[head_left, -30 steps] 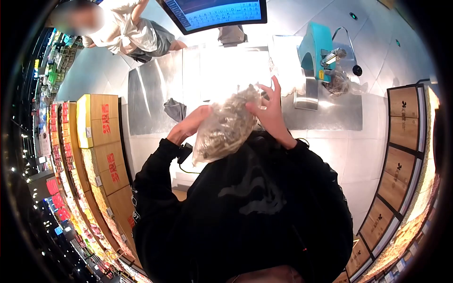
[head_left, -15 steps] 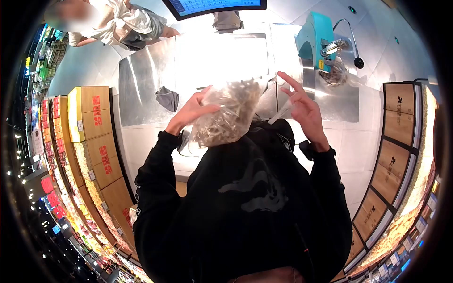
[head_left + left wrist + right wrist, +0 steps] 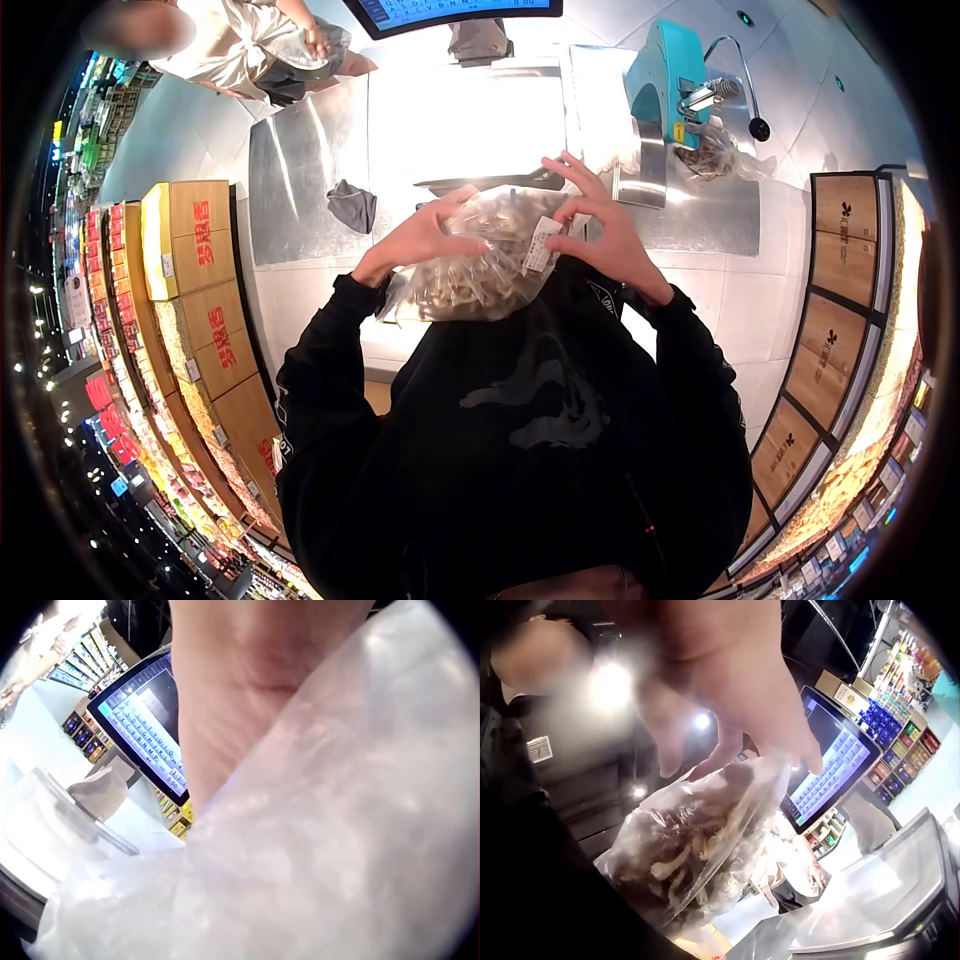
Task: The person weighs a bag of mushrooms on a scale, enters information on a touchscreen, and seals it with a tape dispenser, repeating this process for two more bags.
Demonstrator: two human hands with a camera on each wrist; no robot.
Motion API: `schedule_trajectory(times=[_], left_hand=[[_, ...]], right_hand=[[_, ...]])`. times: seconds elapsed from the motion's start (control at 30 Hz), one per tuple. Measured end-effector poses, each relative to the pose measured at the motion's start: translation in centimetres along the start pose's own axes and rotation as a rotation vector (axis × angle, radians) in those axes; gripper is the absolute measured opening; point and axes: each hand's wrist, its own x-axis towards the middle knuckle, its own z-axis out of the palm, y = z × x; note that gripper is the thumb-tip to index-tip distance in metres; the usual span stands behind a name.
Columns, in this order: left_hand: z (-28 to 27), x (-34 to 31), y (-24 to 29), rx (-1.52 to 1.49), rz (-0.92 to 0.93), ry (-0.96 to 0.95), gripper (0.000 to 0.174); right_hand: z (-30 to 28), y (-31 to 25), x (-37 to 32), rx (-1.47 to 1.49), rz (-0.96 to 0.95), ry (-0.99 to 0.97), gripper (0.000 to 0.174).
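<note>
A clear plastic bag [image 3: 465, 275] full of pale, dried-looking strips is held up in front of the black-clothed torso. My left hand [image 3: 430, 240] grips its left side, thumb across the near face. On the bag's right part lies a small white printed label [image 3: 541, 245]. My right hand [image 3: 605, 240] pinches that label's right edge between thumb and curled index finger, other fingers reaching past the bag. In the left wrist view, crinkled bag plastic [image 3: 322, 847] hides the left fingertips. Right-hand fingers [image 3: 731, 742] stand at the bag's top edge in the right wrist view.
Beyond the bag is a bright scale plate [image 3: 470, 115] on a counter, below a touch screen [image 3: 450, 12]. A grey cloth [image 3: 352, 206] lies left. A teal sealing machine [image 3: 665, 80] and another filled bag [image 3: 715, 155] are right. A person [image 3: 255, 50] stands far left.
My right hand, apart from the bag on the right half a second ago, has moved left onto it with the white label. The bag has tilted flatter in my left hand.
</note>
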Motion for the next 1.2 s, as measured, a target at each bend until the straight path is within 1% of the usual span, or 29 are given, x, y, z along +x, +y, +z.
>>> schedule_trajectory(times=[0.07, 0.13, 0.2, 0.37, 0.43, 0.5, 0.53, 0.57, 0.63, 0.83, 0.97, 1.03, 1.07, 1.1, 1.13, 1.17, 1.2], left_hand=[[0.3, -0.1, 1.1, -0.034, 0.014, 0.018, 0.039], [0.3, -0.1, 1.5, -0.048, 0.026, 0.009, 0.039], [0.4, -0.1, 2.1, -0.063, 0.036, -0.001, 0.039], [0.3, -0.2, 3.6, -0.1, 0.085, -0.016, 0.046], [0.1, -0.1, 3.7, -0.089, 0.091, -0.032, 0.048], [0.0, -0.1, 3.6, -0.081, 0.097, -0.044, 0.05], [0.0, -0.1, 3.5, -0.063, 0.104, -0.036, 0.054], [-0.1, -0.1, 3.4, -0.045, 0.112, -0.029, 0.058], [-0.2, 0.0, 3.2, -0.028, 0.117, -0.032, 0.058], [-0.5, 0.2, 4.1, -0.002, 0.123, -0.062, 0.057], [-0.8, 0.4, 4.5, 0.039, 0.15, -0.076, 0.06], [-1.0, 0.4, 4.2, 0.041, 0.154, -0.089, 0.059], [-1.1, 0.4, 4.1, 0.045, 0.158, -0.105, 0.058], [-1.3, 0.5, 4.1, 0.042, 0.159, -0.103, 0.058], [-1.4, 0.5, 4.3, 0.077, 0.189, -0.142, 0.057], [-1.4, 0.5, 4.4, 0.113, 0.221, -0.18, 0.055], [-1.4, 0.5, 4.3, 0.111, 0.223, -0.18, 0.055]], right_hand=[[0.4, 0.0, -0.1, -0.024, -0.003, 0.009, 0.027], [0.9, -0.1, -0.2, -0.114, -0.076, 0.088, 0.032], [1.1, -0.3, -0.5, -0.141, -0.077, 0.106, 0.035], [1.7, -0.1, -0.8, -0.159, -0.124, 0.186, 0.043], [1.5, -0.5, -0.8, -0.312, -0.179, 0.21, 0.05], [1.5, -0.9, -0.8, -0.337, -0.203, 0.227, 0.052], [1.6, -1.1, -0.8, -0.361, -0.227, 0.246, 0.054], [1.6, -1.2, -0.7, -0.361, -0.229, 0.244, 0.054], [1.6, -1.4, -0.7, -0.419, -0.231, 0.266, 0.058], [2.0, -1.3, -0.8, -0.481, -0.205, 0.287, 0.062], [2.3, -1.5, -0.8, -0.48, -0.161, 0.296, 0.061], [2.4, -1.5, -0.9, -0.473, -0.139, 0.3, 0.069], [2.4, -1.8, -0.7, -0.474, -0.14, 0.297, 0.069], [2.2, -2.2, -0.5, -0.471, -0.15, 0.296, 0.077], [2.0, -2.7, -0.3, -0.467, -0.16, 0.294, 0.085], [1.8, -2.9, -0.2, -0.469, -0.161, 0.292, 0.085], [1.5, -3.1, 0.0, -0.448, -0.104, 0.222, 0.092]])
